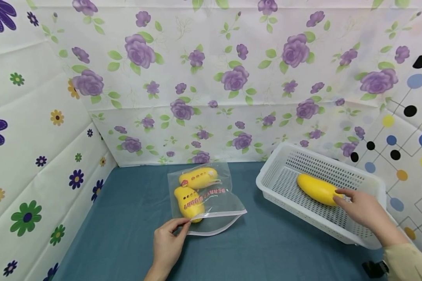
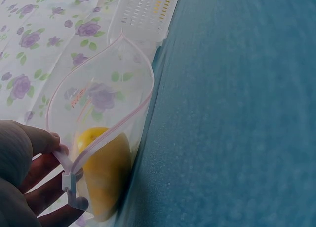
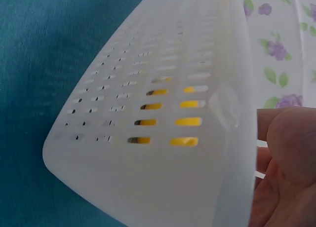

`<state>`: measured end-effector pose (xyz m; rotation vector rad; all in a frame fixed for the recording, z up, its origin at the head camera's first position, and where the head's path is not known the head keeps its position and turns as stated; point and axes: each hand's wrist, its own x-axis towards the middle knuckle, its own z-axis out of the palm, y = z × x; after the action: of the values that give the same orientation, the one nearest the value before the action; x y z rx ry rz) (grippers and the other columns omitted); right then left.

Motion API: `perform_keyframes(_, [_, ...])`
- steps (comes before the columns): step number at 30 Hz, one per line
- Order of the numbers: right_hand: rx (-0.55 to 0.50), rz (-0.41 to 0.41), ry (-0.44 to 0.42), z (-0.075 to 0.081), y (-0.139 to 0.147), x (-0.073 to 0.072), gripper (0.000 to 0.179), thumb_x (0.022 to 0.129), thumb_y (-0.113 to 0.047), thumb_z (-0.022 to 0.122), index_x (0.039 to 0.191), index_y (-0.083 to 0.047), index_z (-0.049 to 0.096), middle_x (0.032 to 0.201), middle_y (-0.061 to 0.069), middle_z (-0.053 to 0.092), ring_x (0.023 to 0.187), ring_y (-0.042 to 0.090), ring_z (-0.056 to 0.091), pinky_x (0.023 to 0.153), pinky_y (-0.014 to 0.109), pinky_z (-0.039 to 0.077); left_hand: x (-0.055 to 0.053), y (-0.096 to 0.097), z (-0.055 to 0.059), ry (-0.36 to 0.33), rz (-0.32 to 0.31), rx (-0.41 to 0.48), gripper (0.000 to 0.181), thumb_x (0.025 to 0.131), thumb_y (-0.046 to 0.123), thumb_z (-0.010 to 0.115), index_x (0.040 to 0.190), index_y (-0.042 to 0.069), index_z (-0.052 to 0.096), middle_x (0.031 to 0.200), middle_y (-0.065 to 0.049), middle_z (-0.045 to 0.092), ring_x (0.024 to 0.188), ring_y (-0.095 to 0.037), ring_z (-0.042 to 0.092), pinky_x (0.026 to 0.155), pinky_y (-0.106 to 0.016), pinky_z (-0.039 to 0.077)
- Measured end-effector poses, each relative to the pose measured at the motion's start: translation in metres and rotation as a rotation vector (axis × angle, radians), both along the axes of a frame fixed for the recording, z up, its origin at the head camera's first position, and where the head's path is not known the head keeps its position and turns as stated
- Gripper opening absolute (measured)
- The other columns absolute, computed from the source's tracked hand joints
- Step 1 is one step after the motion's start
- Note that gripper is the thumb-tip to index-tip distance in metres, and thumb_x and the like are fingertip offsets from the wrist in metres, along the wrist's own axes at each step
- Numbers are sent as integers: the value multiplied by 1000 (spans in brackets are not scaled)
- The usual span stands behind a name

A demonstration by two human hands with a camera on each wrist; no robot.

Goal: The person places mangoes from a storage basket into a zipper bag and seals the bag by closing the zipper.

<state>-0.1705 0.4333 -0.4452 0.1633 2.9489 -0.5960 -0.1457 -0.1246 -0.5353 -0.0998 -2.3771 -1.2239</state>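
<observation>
A clear zip bag (image 1: 225, 205) with pink lettering lies on the cloth, its white-edged mouth spread apart towards me. Inside it are two yellow oblong objects, one (image 1: 198, 177) lying across the far end and the other (image 1: 188, 203) nearer the mouth. My left hand (image 1: 168, 240) pinches the left corner of the mouth, beside the white zip slider (image 2: 69, 181). On the right, my right hand (image 1: 363, 208) reaches into a white basket (image 1: 285, 203). Its thumb and fingertips pinch the right end of a plain yellow oblong object (image 1: 316, 189). In the right wrist view, the basket wall hides those fingertips.
Blue cloth (image 1: 126, 234) covers the table. A flowered sheet (image 1: 211, 128) hangs behind, with patterned sheets on both sides. The basket stands at an angle, close to the right sheet. A small black item (image 1: 374, 269) is by my right sleeve.
</observation>
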Motion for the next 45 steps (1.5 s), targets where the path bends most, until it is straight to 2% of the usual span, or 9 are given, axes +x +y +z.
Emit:
perform_keyframes(6, [16,10,-25,-4,5,-7,65,110,-45,56,145,10,55,135,46,55,91,41,63,66,47,53,0,0,0,-7,9,-7,17,87,6,91,91,22,85,89,16,77,82,-2,72,72,-35,63])
perform_keyframes(11, [26,17,-19,-6,8,-9,65,109,-43,58,145,11,55,137,46,53,88,39,63,66,47,53,1,1,1,-35,14,-9,16,88,7,90,91,22,85,89,16,77,82,-1,72,72,-34,63])
perform_keyframes(12, [29,21,-9,-7,8,-9,64,109,-42,59,145,11,55,137,46,54,88,39,63,67,49,54,1,1,1,-35,13,-10,16,88,7,90,92,22,85,89,16,77,82,-1,72,72,-35,63])
perform_keyframes(16, [39,50,26,-10,9,-12,65,106,-40,66,147,10,53,139,46,53,103,53,65,80,65,55,1,0,1,-25,9,-4,16,88,6,90,91,21,85,89,16,77,82,-1,72,72,-35,63])
perform_keyframes(18, [45,71,38,-13,9,-15,67,104,-38,70,148,9,52,142,45,51,115,61,59,89,74,50,0,0,1,-23,10,-2,16,88,7,90,91,22,85,89,16,77,81,-1,72,72,-35,63])
perform_keyframes(20, [43,86,39,-16,9,-19,70,102,-36,74,150,9,50,144,45,50,122,65,53,94,78,46,0,0,1,-23,11,0,16,88,7,90,91,22,85,89,16,77,81,-1,72,72,-35,63])
perform_keyframes(30, [23,146,30,-29,8,-31,83,92,-23,83,155,12,42,145,43,50,125,64,51,101,79,40,0,1,-1,-35,15,-3,16,88,7,90,92,22,86,89,15,77,80,-1,71,71,-35,63])
perform_keyframes(45, [55,160,10,-25,-8,-41,87,91,-21,85,156,14,39,147,45,45,128,64,48,104,79,37,-1,0,0,-37,18,-5,16,89,7,90,92,22,85,89,16,76,80,-1,71,71,-35,63])
